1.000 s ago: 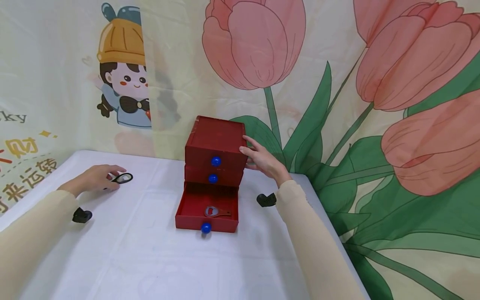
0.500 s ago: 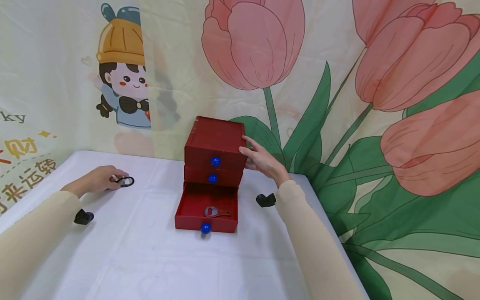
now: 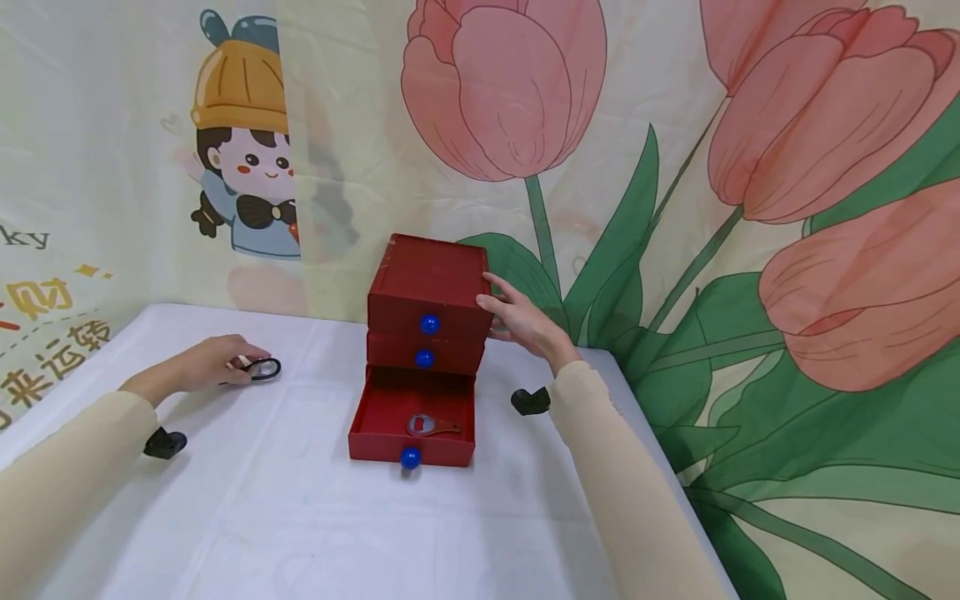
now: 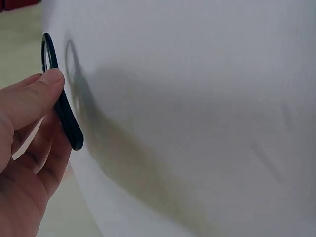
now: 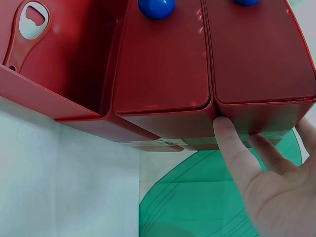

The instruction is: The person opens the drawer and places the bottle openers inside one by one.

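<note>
My left hand [image 3: 217, 363] pinches a black tool with a ring-shaped head [image 3: 265, 369] between thumb and fingers, at the table's left. In the left wrist view, this flat black tool [image 4: 66, 111] is seen nearly edge-on, apart from its shadow on the cloth. A red chest of drawers [image 3: 427, 287] stands at the back centre, blue knobs on its drawers. Its bottom drawer [image 3: 367, 408] is pulled out and holds a bottle opener [image 3: 423, 426] with a brown handle. My right hand [image 3: 528, 321] rests against the chest's right side, fingertips touching it and fingers extended.
White cloth covers the table [image 3: 262, 500]. Behind it hangs a printed backdrop [image 3: 510, 92] with tulips and a cartoon figure. A black wrist device [image 3: 531, 402] shows by the right sleeve, and another black device [image 3: 165, 443] by the left.
My left hand has closed its fingers on the black tool and shifted slightly right with it. The right hand stays against the chest, and the bottom drawer remains out.
</note>
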Available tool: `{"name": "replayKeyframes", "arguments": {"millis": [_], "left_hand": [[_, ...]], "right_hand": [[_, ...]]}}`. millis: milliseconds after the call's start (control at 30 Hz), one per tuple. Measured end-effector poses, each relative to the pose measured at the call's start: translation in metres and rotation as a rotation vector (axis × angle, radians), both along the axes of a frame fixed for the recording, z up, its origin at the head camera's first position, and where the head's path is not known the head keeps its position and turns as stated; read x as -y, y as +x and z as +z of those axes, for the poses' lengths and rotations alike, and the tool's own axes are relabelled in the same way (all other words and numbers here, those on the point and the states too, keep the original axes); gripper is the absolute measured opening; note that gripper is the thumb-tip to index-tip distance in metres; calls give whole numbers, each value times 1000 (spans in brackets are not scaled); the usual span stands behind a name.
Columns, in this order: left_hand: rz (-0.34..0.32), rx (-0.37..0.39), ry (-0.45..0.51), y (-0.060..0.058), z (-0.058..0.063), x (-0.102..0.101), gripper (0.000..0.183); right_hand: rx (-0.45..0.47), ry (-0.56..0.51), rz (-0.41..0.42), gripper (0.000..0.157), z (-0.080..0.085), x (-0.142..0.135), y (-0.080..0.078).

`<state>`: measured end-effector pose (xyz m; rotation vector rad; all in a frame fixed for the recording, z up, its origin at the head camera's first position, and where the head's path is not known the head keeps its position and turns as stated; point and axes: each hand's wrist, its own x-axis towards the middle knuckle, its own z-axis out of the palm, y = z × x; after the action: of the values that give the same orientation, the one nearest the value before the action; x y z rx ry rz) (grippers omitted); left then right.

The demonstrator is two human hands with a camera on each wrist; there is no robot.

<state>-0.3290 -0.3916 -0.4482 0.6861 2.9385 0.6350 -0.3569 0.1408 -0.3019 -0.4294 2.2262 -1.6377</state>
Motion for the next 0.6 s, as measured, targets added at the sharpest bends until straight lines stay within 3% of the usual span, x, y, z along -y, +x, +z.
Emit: {"name": "replayKeyframes", "arguments": {"millis": [333,600], "left_hand": [[-128,-79,65,16,24,-45,45],[-181,-32,91,26,48,-88,47]], "right_hand": [[-3,-10,5,71,-2,0,-2],[0,-21,1,70,-3,-1,-2]]}}
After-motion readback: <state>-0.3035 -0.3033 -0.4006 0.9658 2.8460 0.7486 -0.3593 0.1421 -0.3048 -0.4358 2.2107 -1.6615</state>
